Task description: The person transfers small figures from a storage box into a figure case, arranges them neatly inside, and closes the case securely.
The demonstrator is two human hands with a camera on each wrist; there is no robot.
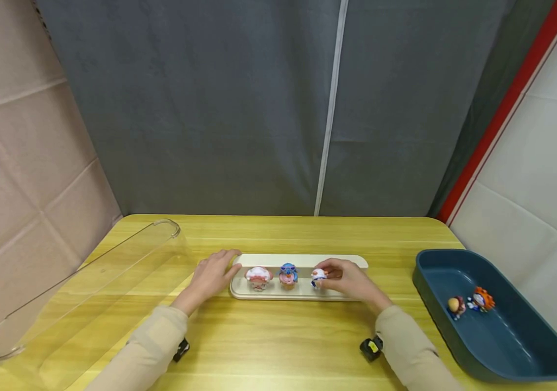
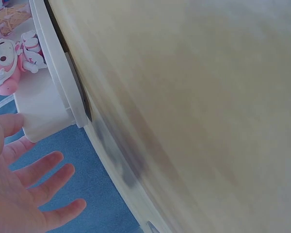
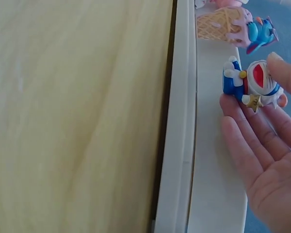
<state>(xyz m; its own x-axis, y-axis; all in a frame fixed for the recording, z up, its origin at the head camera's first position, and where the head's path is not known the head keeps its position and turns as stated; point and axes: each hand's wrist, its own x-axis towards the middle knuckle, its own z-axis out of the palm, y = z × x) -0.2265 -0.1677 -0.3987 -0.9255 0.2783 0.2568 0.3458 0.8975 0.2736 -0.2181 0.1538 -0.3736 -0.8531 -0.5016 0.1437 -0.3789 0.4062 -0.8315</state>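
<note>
Prob. halfway: 2 figs. (image 1: 288,275) on tray (image 1: 283,297), R hand (image 1: 345,278) pinching 3rd fig. (image 1: 317,276), L hand (image 1: 211,275) splayed; pair (image 1: 481,300) left in bin (image 1: 508,358).

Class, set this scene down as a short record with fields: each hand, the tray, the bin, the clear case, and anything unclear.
Left hand: fingers spread, at the tray's left end
Right hand: pinches the blue-and-white figure
Tray: white; the pink figure at left, then the bird on a cone
Bin: dark blue, right of the tray; two figures inside
Clear case: left of the tray, apart from it
Unclear: whether the pinched figure touches the tray
</note>
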